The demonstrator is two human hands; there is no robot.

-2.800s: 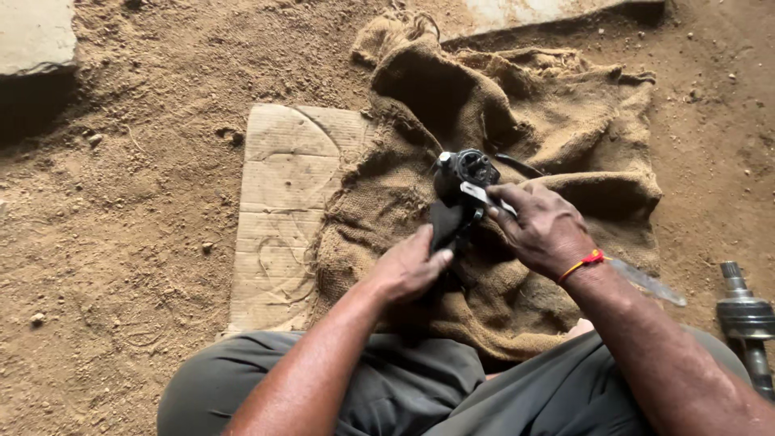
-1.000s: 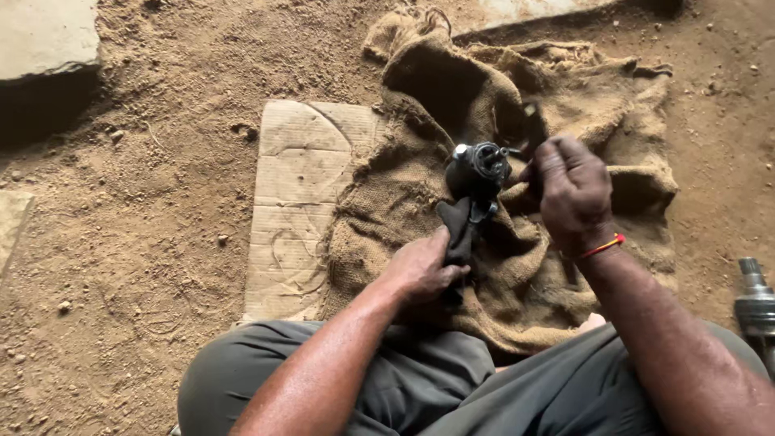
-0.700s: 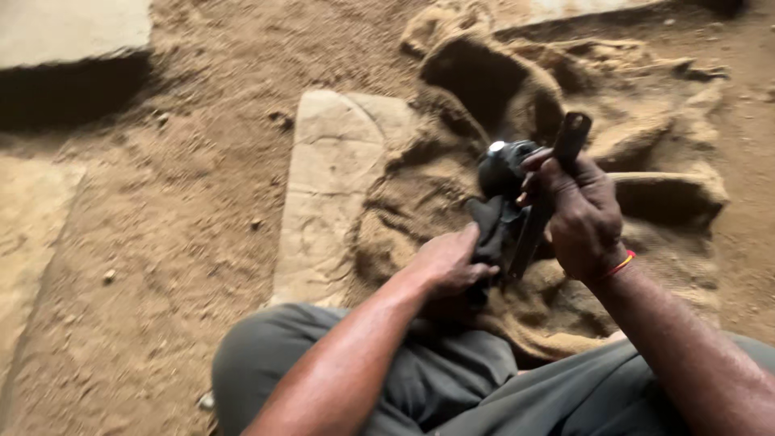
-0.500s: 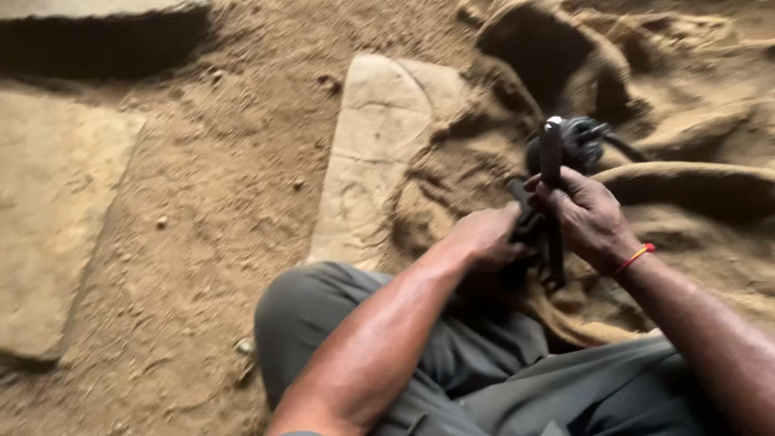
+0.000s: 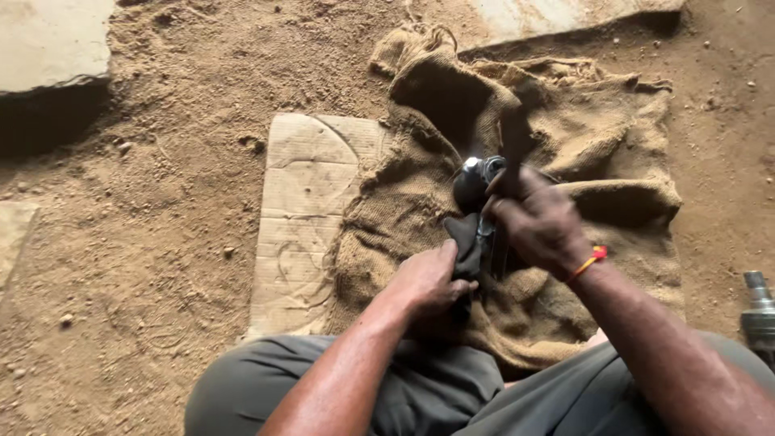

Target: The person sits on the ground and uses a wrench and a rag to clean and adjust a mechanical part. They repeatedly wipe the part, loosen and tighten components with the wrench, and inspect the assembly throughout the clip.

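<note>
The person sits on the dirt floor with a burlap sack [image 5: 565, 145] spread in front of the knees, and a dark metal part [image 5: 476, 182] stands on it between the two hands. The left hand [image 5: 428, 282] is closed around the part's lower end, where a black rubber boot [image 5: 467, 246] hangs; from that hand the part runs up and away, toward the far edge of the sack. Its long axis is close to upright, tilted a little away from the body, the round head on top.

The right hand [image 5: 541, 222] is nearer that head, just to its right and touching it, fingers curled around a dark, blurred tool [image 5: 513, 141] that points away past the head. I cannot tell what kind of tool it is.

A flat stone slab [image 5: 303, 202] lies left of the left hand, half under the sack. Off to the far right, a metal shaft [image 5: 759, 311] rests on the ground.
</note>
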